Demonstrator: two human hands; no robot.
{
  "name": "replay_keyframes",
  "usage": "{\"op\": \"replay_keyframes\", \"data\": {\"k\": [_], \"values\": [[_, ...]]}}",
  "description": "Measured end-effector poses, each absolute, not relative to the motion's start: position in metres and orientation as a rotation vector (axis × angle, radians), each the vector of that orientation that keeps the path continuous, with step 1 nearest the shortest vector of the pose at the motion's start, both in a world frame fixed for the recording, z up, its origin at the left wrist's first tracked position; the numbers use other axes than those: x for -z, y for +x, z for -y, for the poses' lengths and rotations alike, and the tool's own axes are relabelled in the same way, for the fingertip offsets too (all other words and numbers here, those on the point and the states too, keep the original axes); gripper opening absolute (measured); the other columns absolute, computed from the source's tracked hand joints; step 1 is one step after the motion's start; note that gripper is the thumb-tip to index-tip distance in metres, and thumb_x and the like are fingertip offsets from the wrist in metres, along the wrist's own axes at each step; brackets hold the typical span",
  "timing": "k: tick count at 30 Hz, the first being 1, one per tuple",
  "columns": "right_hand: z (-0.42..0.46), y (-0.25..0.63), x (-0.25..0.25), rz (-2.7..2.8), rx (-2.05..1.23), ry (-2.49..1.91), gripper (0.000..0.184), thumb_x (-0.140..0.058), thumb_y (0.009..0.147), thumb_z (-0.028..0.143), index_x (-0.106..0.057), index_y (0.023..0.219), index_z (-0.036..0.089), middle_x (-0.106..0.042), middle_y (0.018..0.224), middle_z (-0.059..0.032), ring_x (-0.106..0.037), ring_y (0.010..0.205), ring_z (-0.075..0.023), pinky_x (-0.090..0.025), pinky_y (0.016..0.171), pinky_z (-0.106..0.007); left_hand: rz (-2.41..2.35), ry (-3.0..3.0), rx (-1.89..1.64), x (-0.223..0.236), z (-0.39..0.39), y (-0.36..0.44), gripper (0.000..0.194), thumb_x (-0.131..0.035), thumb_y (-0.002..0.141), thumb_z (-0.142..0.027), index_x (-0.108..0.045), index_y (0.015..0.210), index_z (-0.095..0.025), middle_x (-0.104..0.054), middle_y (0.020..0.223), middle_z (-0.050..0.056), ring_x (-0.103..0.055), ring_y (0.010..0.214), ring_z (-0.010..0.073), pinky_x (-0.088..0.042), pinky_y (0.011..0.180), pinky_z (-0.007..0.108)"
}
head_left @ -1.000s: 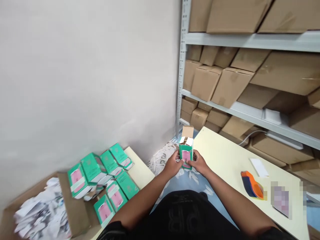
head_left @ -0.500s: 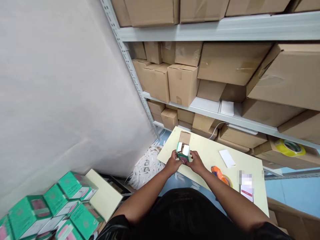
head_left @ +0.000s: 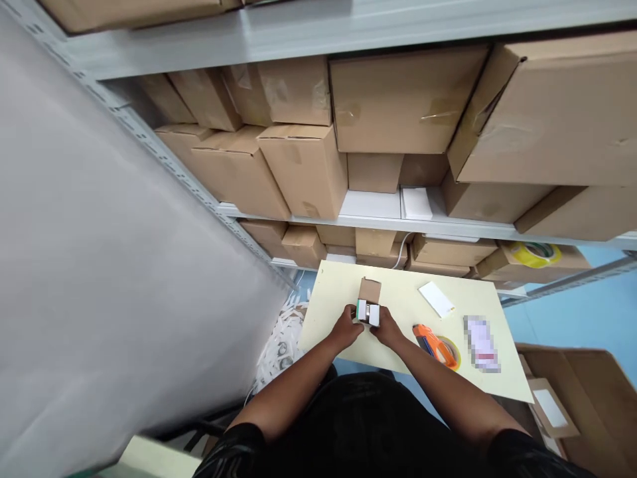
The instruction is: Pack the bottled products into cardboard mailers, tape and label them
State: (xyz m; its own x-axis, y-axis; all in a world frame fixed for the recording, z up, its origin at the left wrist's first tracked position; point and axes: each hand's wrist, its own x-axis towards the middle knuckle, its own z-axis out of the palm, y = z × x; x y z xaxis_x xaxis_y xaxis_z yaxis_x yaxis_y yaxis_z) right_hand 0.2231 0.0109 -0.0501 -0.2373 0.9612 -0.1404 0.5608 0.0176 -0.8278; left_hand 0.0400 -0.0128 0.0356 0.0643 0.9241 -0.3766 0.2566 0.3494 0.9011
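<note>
Between my two hands is a small green and white carton [head_left: 368, 314], held upright over the table [head_left: 328, 292]. Its brown top flap stands raised at the back and white inner flaps show at the mouth; what is inside is too small to make out. My left hand [head_left: 346, 328] grips the carton's left side. On the opposite side, my right hand [head_left: 387, 326] has its fingers closed round it. To the right on the tabletop lie an orange tape dispenser [head_left: 435, 346] with a yellow roll and a white flat pad [head_left: 436, 299].
A phone [head_left: 482, 344], partly blurred out, lies at the table's right. Metal shelving [head_left: 373, 209] full of brown boxes [head_left: 398, 99] rises behind. A yellow tape roll [head_left: 536, 253] sits on a lower box. An open cardboard box [head_left: 587, 398] stands lower right; paper shreds [head_left: 279, 345] lie on the floor at left.
My view has swung right, from the green cartons at the left to the table and shelves. The held carton is now over the table, its open top turned toward me.
</note>
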Motion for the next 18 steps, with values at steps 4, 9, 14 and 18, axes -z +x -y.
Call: {"op": "replay_keyframes", "data": {"k": [4, 9, 14, 18], "values": [[0.006, 0.219, 0.034, 1.684, -1.154, -1.643, 0.085, -0.070, 0.066, 0.017, -0.047, 0.147, 0.024, -0.054, 0.137, -0.0115, -0.061, 0.120, -0.0307, -0.052, 0.103, -0.049, -1.450, 1.344, -0.642, -0.039, 0.010, 0.018, 0.051, -0.069, 0.073, -0.011, -0.050, 0.120, -0.020, -0.063, 0.124, 0.011, -0.064, 0.108, 0.0238, -0.053, 0.091, 0.036], [0.023, 0.203, -0.010, 1.584, -1.031, -1.685, 0.081, -0.071, 0.080, 0.035, -0.039, 0.154, 0.027, -0.051, 0.134, -0.0117, -0.062, 0.106, -0.0254, -0.057, 0.089, -0.042, -1.327, 1.576, -0.721, -0.049, -0.002, 0.004, 0.057, -0.071, 0.082, -0.028, -0.049, 0.133, -0.021, -0.056, 0.124, 0.009, -0.061, 0.096, 0.0195, -0.054, 0.082, 0.033], [0.014, 0.187, -0.035, 1.587, -0.875, -1.782, 0.065, -0.065, 0.086, 0.031, -0.046, 0.148, 0.026, -0.055, 0.124, -0.0093, -0.059, 0.113, -0.0260, -0.053, 0.095, -0.040, -1.375, 1.722, -0.571, -0.055, -0.025, 0.012, 0.040, -0.066, 0.086, -0.027, -0.054, 0.124, -0.021, -0.056, 0.121, 0.008, -0.063, 0.091, 0.0187, -0.052, 0.088, 0.035], [0.005, 0.188, -0.038, 1.657, -0.852, -1.850, 0.060, -0.065, 0.085, 0.029, -0.051, 0.143, 0.023, -0.058, 0.123, -0.0114, -0.061, 0.111, -0.0275, -0.051, 0.094, -0.040, -1.547, 1.746, -0.433, -0.068, -0.039, 0.026, 0.033, -0.070, 0.084, -0.031, -0.055, 0.112, -0.022, -0.061, 0.109, 0.006, -0.064, 0.091, 0.0210, -0.048, 0.079, 0.032]]}}
